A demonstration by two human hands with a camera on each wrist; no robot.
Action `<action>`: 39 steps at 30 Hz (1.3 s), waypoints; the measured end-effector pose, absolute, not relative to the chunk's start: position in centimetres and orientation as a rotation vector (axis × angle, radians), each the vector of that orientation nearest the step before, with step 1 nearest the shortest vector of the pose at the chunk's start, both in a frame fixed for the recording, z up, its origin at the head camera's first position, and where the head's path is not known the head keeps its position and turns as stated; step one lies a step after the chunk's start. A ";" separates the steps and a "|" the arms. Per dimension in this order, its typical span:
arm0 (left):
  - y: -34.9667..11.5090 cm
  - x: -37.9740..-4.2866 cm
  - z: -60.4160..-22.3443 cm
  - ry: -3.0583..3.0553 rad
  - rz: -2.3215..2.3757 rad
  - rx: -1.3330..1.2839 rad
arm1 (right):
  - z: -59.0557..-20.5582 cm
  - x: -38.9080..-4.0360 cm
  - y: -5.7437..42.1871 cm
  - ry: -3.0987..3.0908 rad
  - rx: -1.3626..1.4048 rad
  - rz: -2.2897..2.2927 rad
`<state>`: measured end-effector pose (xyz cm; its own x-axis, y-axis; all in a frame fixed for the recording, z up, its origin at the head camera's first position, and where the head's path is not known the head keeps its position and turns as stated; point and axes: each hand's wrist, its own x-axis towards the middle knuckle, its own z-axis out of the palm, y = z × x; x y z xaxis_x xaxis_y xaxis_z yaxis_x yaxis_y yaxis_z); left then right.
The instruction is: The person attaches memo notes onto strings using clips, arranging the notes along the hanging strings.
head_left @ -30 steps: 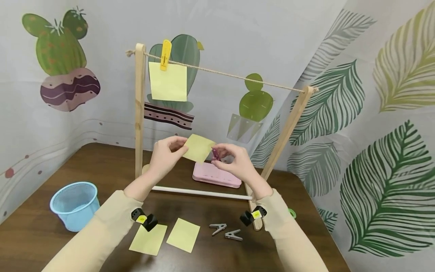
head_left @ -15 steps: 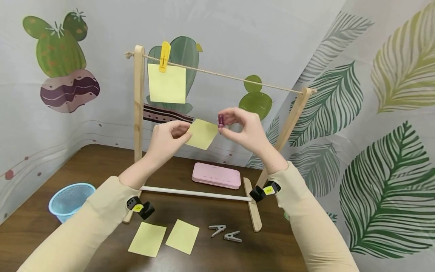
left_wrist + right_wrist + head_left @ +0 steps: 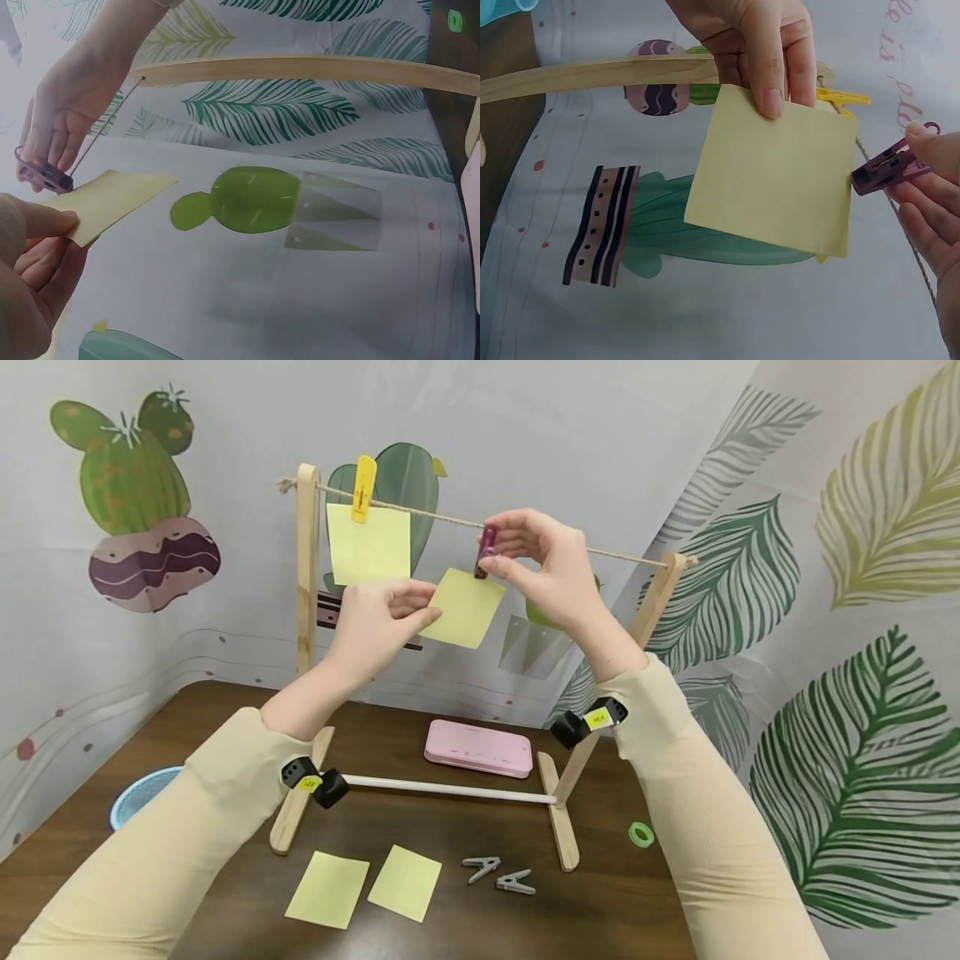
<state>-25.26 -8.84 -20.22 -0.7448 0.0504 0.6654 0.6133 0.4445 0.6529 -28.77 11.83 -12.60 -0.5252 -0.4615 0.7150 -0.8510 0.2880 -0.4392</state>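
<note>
My left hand [image 3: 382,625] pinches a yellow sticky note [image 3: 467,610] by its left edge, just below the rope [image 3: 442,517]. In my right hand [image 3: 543,560] a purple clothespin [image 3: 486,550] is gripped between thumb and fingers. Its tip sits at the note's upper edge; in the right wrist view the clothespin [image 3: 891,169] is right at the paper's edge, and whether it bites the paper I cannot tell. Another yellow note [image 3: 369,545] hangs from the rope at the left under a yellow clothespin [image 3: 363,489].
Two yellow notes [image 3: 327,890] and two grey clothespins [image 3: 515,882] lie on the table. A pink case [image 3: 477,747] sits behind the white bar [image 3: 442,789] of the wooden frame [image 3: 307,568]. A blue mesh basket [image 3: 138,795] stands left, a green ring [image 3: 641,835] right.
Both hands have risen toward the rope, carrying the note and the purple clothespin. The clothespin has turned and now points down at the note's upper edge.
</note>
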 end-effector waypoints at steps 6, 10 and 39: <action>-8.8 -25.7 -18.7 -2.123 -1.304 -0.525 | -10.7 -28.8 10.9 -2.127 1.071 1.187; -8.9 -26.2 -18.0 -2.081 -1.344 -0.483 | -9.5 -29.1 10.3 -2.113 1.036 1.214; -9.2 -27.5 -18.1 -1.988 -1.503 -0.382 | -6.7 -29.9 7.4 -2.217 0.706 1.201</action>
